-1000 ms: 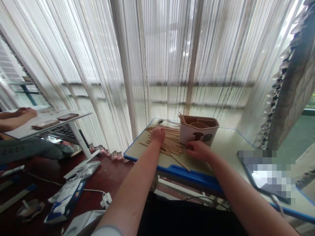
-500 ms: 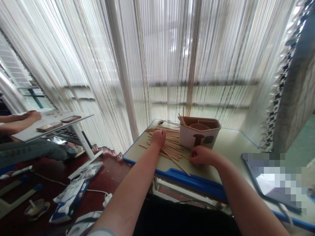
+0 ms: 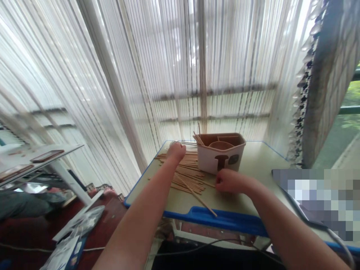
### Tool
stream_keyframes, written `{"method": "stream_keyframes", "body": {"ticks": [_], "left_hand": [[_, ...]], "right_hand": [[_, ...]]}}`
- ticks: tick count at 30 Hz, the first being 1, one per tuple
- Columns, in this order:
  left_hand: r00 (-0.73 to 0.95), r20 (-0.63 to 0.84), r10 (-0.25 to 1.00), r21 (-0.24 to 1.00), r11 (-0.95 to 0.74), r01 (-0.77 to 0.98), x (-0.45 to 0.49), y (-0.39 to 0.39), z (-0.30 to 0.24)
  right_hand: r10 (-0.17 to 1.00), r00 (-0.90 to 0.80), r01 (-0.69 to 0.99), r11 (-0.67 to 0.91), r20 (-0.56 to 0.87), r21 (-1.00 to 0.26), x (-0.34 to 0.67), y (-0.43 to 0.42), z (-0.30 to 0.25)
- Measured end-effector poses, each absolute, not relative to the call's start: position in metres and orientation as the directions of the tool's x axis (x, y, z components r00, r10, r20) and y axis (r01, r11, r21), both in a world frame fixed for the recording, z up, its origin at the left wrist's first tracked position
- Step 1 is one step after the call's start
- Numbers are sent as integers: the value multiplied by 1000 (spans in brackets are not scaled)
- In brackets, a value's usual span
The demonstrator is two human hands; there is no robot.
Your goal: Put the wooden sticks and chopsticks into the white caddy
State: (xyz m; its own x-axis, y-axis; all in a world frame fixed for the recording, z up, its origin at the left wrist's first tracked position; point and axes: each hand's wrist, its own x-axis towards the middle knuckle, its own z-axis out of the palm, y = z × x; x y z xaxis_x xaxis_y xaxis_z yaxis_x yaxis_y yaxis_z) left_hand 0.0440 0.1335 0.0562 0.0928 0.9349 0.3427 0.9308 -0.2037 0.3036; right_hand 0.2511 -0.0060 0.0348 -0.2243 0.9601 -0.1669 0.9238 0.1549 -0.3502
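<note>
At the bottom of the frame, both bare forearms are stretched over a pale table (image 3: 255,159) edged in blue plastic. Its raised blue front lip is crossed by the tip of a long, slim, tan wooden stick (image 3: 204,203), laid diagonally over a loose pile of similar tan wooden sticks (image 3: 188,172) just left of the frame's lower centre.

Right of the pile, the grip of the right hand (image 3: 229,180) is closed, its fingers curled about the end of a single thin wooden stick (image 3: 209,185) that is pointed back toward the pile. Farther up, at the pile's far left part, the left hand (image 3: 176,150) is curled into a fist; what is held there cannot be told, the fingers being hidden.

Right of the pile, just beyond the right hand, a white box with a brown, divided interior (image 3: 206,159) is stood upright, with a few sticks leaned in its left corner. Behind the left hand, a thin metal utensil (image 3: 188,143) is partly covered.

At lower right, a dark-rimmed flat object (image 3: 303,210) is blurred by pixels. The whole background is filled by a sheer, striped white curtain (image 3: 165,56).
</note>
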Motion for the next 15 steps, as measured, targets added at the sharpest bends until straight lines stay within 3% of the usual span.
{"method": "stream_keyframes", "body": {"ticks": [6, 12, 15], "left_hand": [[169, 334, 927, 281, -269, 921, 21, 151, 44], [214, 311, 926, 302, -310, 902, 11, 149, 43], [193, 318, 928, 304, -293, 907, 10, 149, 43]], "right_hand": [[958, -208, 912, 117, -198, -393, 254, -8, 35], [918, -255, 822, 40, -304, -568, 267, -16, 45], [913, -258, 681, -59, -315, -730, 275, -30, 56]]}}
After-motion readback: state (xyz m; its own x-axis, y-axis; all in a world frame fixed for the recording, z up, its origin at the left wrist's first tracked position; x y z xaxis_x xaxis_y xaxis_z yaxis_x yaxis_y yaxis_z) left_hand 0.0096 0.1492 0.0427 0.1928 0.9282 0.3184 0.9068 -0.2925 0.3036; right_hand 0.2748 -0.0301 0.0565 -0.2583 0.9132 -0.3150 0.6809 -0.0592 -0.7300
